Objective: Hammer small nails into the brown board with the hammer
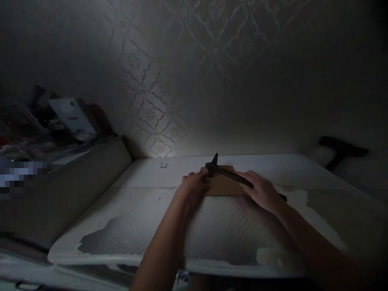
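Note:
A flat brown board [228,186] lies on the white table [127,226], in the middle of the head view. My right hand [261,190] is wrapped round the dark wooden handle of a hammer [235,176]. The hammer's dark head is over the upper left part of the board, with one pointed end up. My left hand [195,182] rests at the board's left edge, close beside the hammer head, its fingers bent. Whatever lies between the left fingers is too small and dim to make out.
Small dark bits [164,165] lie near the table's back edge. To the left stands a cabinet [91,173] with a white box [72,116] and blurred items on top. A patterned wall [242,89] rises behind the table. At the far right is a dark T-shaped thing [341,151].

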`<state>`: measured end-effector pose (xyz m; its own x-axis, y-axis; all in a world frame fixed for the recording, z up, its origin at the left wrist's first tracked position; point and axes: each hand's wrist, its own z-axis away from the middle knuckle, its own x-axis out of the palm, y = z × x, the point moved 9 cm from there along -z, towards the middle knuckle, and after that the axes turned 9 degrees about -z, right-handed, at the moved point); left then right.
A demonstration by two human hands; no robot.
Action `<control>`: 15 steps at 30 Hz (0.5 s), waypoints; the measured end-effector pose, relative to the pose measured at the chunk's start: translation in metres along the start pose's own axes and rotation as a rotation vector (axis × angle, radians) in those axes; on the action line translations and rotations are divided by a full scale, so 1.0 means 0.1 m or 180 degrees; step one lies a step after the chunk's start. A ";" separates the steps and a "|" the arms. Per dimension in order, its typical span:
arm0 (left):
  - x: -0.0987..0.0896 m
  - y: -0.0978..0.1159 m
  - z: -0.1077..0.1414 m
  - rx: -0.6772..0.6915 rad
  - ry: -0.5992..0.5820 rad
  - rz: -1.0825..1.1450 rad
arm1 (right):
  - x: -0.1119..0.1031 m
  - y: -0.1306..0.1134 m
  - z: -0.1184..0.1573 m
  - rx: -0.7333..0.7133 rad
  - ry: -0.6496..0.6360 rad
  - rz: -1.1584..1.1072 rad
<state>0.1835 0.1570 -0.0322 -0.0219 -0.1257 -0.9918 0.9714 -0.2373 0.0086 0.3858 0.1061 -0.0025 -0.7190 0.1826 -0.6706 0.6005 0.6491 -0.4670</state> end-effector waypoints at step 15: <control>0.01 0.01 -0.02 0.0096 0.0037 0.0041 | 0.00 0.01 -0.01 0.0020 0.0013 0.0005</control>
<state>0.1847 0.1583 -0.0329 -0.0066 -0.1178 -0.9930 0.9640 -0.2647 0.0250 0.3861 0.1074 -0.0026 -0.7195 0.1867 -0.6689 0.6037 0.6442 -0.4696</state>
